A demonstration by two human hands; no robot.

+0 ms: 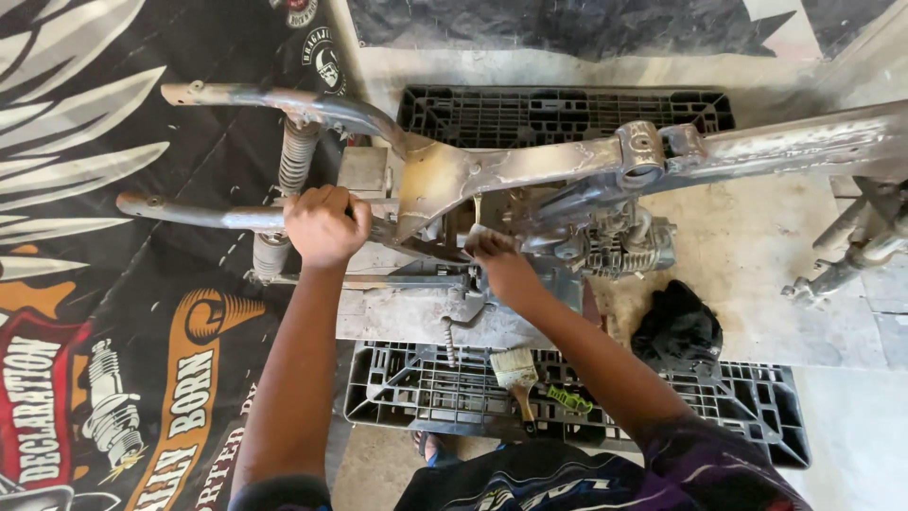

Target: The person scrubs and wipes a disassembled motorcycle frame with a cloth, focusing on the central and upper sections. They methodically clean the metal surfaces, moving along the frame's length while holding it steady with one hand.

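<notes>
A bare, stripped motorcycle frame [530,166] of dull grey metal lies across the view, its rear rails pointing left. My left hand [324,225] is closed around the nearer rear rail [189,213], beside a coil shock absorber [295,156]. My right hand [497,257] reaches under the frame's middle, next to the finned engine [619,248]; its fingertips are hidden, so what it touches is unclear.
Black plastic crates [426,393] support the frame front and back. A paintbrush [517,374] and a small green tool [569,400] lie on the near crate. A black cloth [676,326] rests on the concrete floor at right. A printed banner [113,378] covers the floor left.
</notes>
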